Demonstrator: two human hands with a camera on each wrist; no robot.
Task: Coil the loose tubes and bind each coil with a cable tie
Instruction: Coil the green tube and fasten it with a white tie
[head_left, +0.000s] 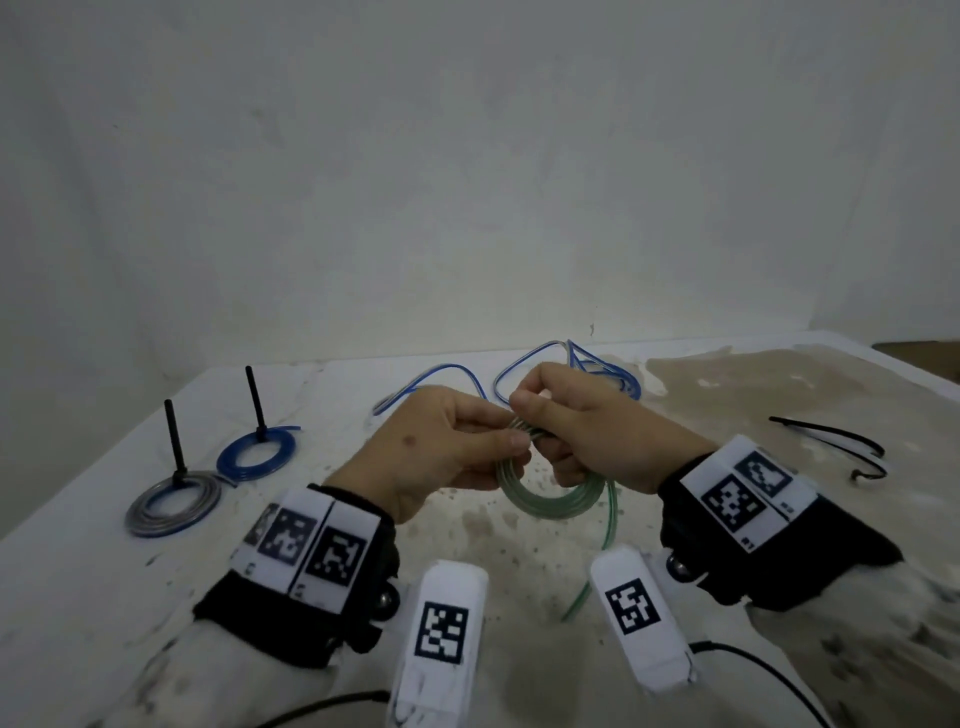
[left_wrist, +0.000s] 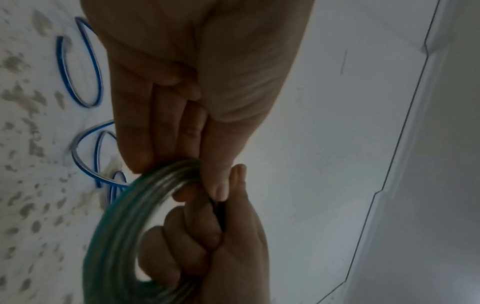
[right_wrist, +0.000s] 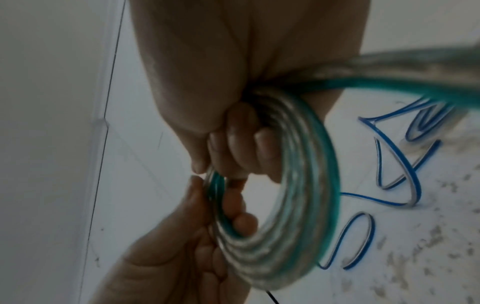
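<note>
While loose blue tubing (head_left: 566, 364) lies behind, both hands grip the green coil (head_left: 556, 499).

Green tube (head_left: 551, 499): coiled, held upright above table, tail trailing down. Loose blue tube (head_left: 563, 371) sprawls behind. Two tied coils left: blue coil (head_left: 255, 451), grey coil (head_left: 171, 503). Black cable ties (head_left: 831, 439) lie right.

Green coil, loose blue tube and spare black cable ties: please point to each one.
green coil (head_left: 556, 501), head view, lower arc below the hands.
loose blue tube (head_left: 605, 371), head view, far tangle behind the right hand.
spare black cable ties (head_left: 836, 439), head view, middle of the strips.
</note>
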